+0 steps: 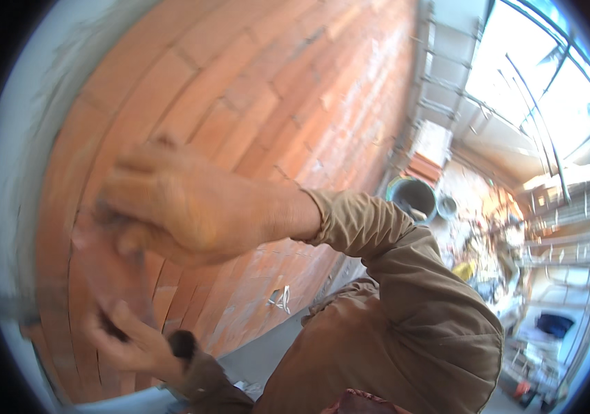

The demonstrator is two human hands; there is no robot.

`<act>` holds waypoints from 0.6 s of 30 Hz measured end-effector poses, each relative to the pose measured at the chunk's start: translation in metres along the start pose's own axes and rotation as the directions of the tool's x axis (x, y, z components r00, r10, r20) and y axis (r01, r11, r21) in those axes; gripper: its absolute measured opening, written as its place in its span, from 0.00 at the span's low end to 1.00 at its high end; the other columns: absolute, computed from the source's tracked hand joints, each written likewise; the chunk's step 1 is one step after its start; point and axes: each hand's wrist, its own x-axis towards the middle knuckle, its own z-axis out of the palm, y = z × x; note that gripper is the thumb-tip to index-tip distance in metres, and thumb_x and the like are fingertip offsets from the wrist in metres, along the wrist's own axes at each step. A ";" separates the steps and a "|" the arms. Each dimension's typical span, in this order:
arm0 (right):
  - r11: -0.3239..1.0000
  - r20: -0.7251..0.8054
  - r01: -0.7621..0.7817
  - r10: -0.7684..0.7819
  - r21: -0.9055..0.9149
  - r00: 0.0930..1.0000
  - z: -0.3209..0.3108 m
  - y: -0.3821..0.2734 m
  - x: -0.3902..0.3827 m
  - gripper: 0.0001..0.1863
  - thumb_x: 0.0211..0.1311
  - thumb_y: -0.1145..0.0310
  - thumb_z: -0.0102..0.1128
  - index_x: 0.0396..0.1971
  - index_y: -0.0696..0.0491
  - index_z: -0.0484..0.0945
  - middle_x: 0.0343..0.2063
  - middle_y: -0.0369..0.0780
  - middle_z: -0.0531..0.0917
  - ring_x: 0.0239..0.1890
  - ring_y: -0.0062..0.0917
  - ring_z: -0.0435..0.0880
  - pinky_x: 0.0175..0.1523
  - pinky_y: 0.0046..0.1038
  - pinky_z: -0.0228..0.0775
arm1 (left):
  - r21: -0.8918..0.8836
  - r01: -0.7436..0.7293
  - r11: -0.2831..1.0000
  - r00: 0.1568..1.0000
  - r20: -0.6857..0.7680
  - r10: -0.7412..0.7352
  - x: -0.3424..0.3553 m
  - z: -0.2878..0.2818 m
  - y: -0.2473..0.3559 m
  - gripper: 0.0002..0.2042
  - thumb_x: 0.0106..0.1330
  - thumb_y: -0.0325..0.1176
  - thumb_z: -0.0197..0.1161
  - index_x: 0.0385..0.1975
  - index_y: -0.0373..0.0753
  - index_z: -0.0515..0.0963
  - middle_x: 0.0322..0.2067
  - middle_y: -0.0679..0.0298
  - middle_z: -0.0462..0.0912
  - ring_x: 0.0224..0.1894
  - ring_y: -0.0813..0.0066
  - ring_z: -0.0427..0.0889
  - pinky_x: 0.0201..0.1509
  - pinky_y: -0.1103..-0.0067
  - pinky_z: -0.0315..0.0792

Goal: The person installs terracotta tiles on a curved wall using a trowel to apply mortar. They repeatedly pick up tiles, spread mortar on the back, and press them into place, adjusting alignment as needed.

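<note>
A reddish brick [106, 265], blurred by motion, is pressed against the red brick wall [253, 90] at the lower left. My right hand [184, 207] reaches across from the right in a brown sleeve, fingers curled over the brick's upper end. My left hand [129, 339] grips the brick's lower end from below, thumb against its face. Both hands are dusty with mortar.
A grey concrete column [29, 159] borders the wall on the left. A bent wire tie [281, 299] sticks out of the wall. Far below at right stand a dark bucket [412, 196], stacked bricks [424, 167], metal scaffolding [447, 76] and scattered debris.
</note>
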 end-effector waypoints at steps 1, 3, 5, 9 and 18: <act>1.000 0.020 -0.015 0.015 0.010 1.000 -0.010 0.006 -0.023 0.11 0.61 0.65 0.63 0.40 0.54 0.76 0.36 0.45 0.76 0.42 0.41 0.77 0.50 0.43 0.64 | -0.101 0.118 0.988 0.986 0.131 -0.105 -0.027 0.015 0.005 0.16 0.76 0.38 0.58 0.48 0.27 0.77 0.42 0.52 0.84 0.43 0.65 0.83 0.48 0.72 0.76; 0.940 0.158 -0.342 0.336 0.012 0.929 -0.027 0.019 -0.075 0.12 0.63 0.65 0.63 0.40 0.55 0.77 0.37 0.47 0.76 0.42 0.44 0.76 0.53 0.44 0.64 | -0.197 0.361 0.912 0.866 0.434 -0.249 -0.075 0.050 0.019 0.20 0.77 0.43 0.55 0.48 0.27 0.77 0.42 0.52 0.82 0.43 0.65 0.81 0.48 0.71 0.75; 0.837 0.226 -0.546 0.539 -0.034 0.812 -0.045 0.042 -0.130 0.13 0.64 0.63 0.63 0.41 0.57 0.77 0.37 0.48 0.78 0.41 0.44 0.78 0.51 0.42 0.67 | -0.207 0.581 0.787 0.685 0.648 -0.334 -0.120 0.088 0.039 0.21 0.77 0.47 0.55 0.44 0.29 0.76 0.39 0.56 0.81 0.39 0.67 0.79 0.45 0.71 0.74; 0.438 0.333 -0.897 0.837 0.068 0.434 -0.068 0.099 -0.268 0.24 0.67 0.54 0.64 0.50 0.60 0.78 0.42 0.50 0.84 0.47 0.38 0.84 0.50 0.35 0.75 | -0.021 0.779 0.627 0.267 0.916 -0.300 -0.225 0.152 0.044 0.20 0.79 0.46 0.52 0.37 0.32 0.75 0.32 0.63 0.77 0.33 0.74 0.73 0.37 0.76 0.71; -0.570 0.381 -0.732 0.814 0.374 -0.439 -0.136 0.079 -0.537 0.36 0.66 0.46 0.63 0.60 0.63 0.73 0.45 0.50 0.84 0.48 0.33 0.83 0.52 0.37 0.76 | 0.501 0.841 -0.205 -0.527 0.845 -0.095 -0.424 0.286 0.152 0.20 0.79 0.47 0.50 0.53 0.34 0.72 0.45 0.61 0.80 0.44 0.71 0.81 0.45 0.74 0.78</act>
